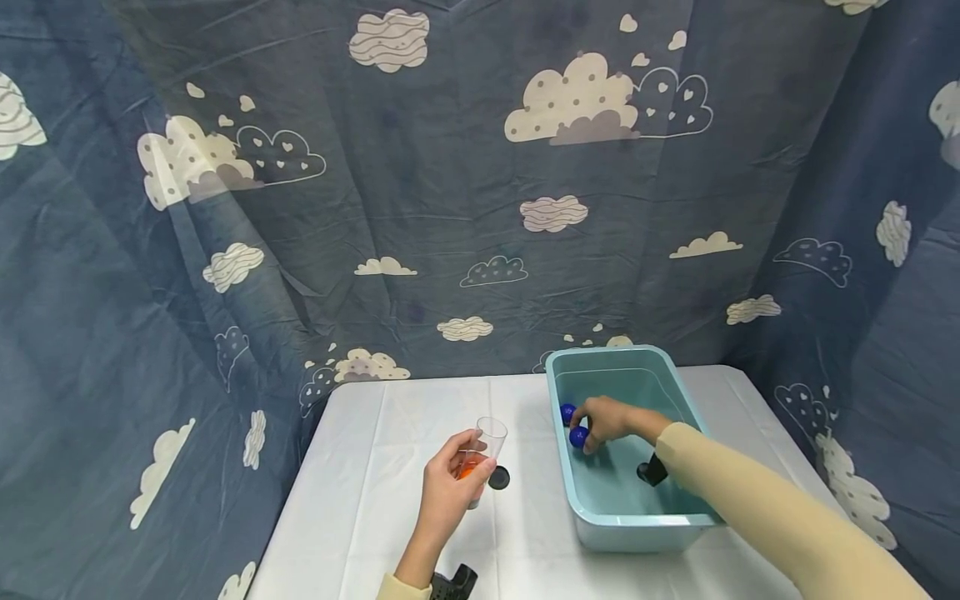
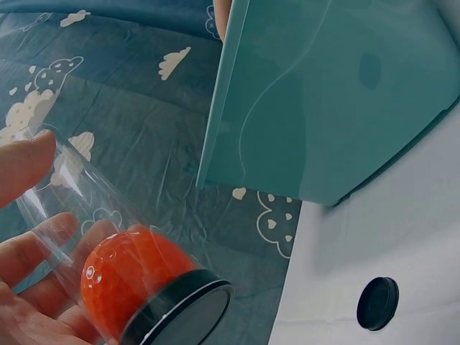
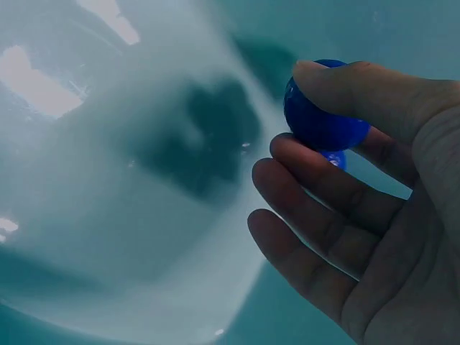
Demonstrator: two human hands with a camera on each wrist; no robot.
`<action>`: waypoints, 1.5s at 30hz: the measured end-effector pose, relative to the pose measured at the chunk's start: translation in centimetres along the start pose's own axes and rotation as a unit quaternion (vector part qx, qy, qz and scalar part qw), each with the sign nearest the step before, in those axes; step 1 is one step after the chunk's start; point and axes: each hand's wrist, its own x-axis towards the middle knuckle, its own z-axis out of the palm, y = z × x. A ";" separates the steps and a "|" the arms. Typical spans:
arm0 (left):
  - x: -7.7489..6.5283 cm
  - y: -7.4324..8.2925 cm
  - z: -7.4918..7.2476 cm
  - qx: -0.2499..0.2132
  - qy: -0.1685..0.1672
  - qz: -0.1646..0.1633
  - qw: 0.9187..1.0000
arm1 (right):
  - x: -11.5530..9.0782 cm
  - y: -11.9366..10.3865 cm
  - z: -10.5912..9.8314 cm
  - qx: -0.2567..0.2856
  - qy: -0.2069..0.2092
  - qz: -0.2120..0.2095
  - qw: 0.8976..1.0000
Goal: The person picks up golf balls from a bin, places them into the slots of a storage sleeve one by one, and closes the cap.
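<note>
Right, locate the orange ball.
In the left wrist view's lower left, the orange ball sits inside the clear tube held by the left hand, next to the tube's dark cap.

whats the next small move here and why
Probably lift the blue ball out of the teal bin toward the clear tube's mouth: the right hand pinches that ball, while the left hand holds the tube, its upper end uncapped, with room above the orange ball.
</note>
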 end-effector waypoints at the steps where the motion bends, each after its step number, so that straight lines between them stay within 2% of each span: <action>1: 0.0 0.0 0.0 0.000 0.000 0.000 1.000 | -0.1 -0.1 -0.1 -0.002 0.003 -0.005 1.000; 8: 0.0 0.0 -0.1 -0.003 0.001 0.005 1.000 | -0.9 -0.7 -1.1 -0.014 0.018 -0.042 0.999; 14: 0.0 0.0 -0.1 -0.004 0.003 0.008 1.000 | -1.6 -1.2 -2.1 -0.001 0.032 -0.044 0.999; 20: 0.1 0.1 -0.1 -0.005 0.003 0.010 1.000 | -2.5 -1.3 -3.2 -0.004 0.054 -0.064 0.996; 26: 0.1 0.2 -0.1 -0.007 0.001 0.012 1.000 | -3.6 -2.0 -4.4 0.014 0.075 -0.092 0.993; 31: 0.1 0.4 0.0 -0.010 -0.001 0.010 1.000 | -4.5 -2.7 -5.1 0.029 0.094 -0.094 0.991; 39: 0.1 0.4 0.2 -0.012 -0.005 0.004 1.000 | -5.9 -3.6 -5.6 0.049 0.130 -0.102 0.985; 45: 0.0 0.6 0.4 -0.011 -0.007 0.010 1.000 | -6.9 -5.2 -5.5 0.074 0.152 -0.119 0.978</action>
